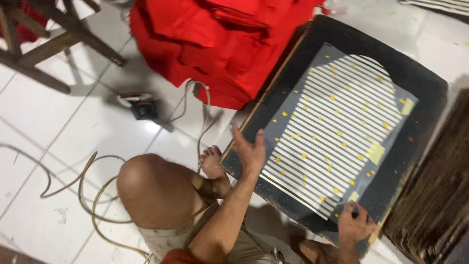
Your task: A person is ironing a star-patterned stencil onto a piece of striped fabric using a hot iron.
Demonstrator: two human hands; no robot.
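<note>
The striped sheet lies flat on the dark board, long axis running away up-right from both hands: left hand open, empty, at its near-left edge, right hand closed at its near corner, on what I cannot tell.

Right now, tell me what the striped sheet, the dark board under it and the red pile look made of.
Striped sheet: thin film or paper, flat, slightly glossy, taped at its edges. Dark board: rigid, matte black face, with a pale wooden-looking edge. Red pile: cloth, soft folds and creases.
</note>
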